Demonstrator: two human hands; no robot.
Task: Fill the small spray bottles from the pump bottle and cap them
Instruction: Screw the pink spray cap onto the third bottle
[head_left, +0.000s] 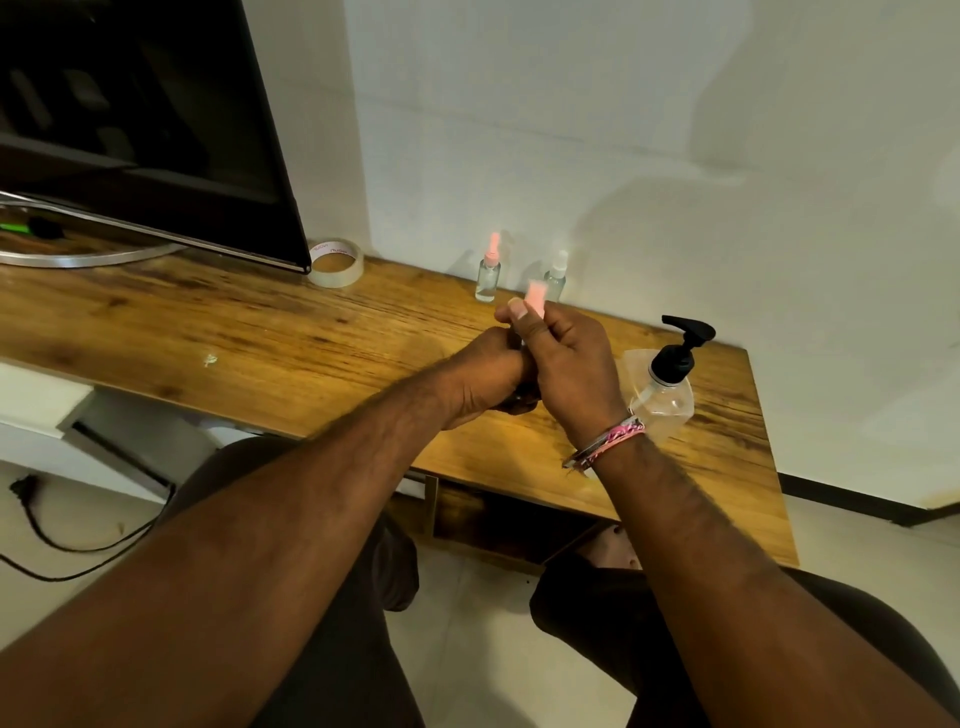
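My left hand (480, 379) is closed around a small spray bottle that is almost wholly hidden inside the fist. My right hand (561, 358) pinches a pink cap (535, 299) just above it, blurred by motion. Two small clear spray bottles stand at the wall: one with a pink cap (488, 273) and one with a clear cap (556, 278). The clear pump bottle with a black pump (670, 379) stands on the wooden desk (260, 322), right of my right wrist.
A roll of clear tape (336, 262) lies by the monitor (145, 124) at the back left. The desk's right edge runs just past the pump bottle. A black cable (62, 540) lies on the floor below left. My knees are under the desk.
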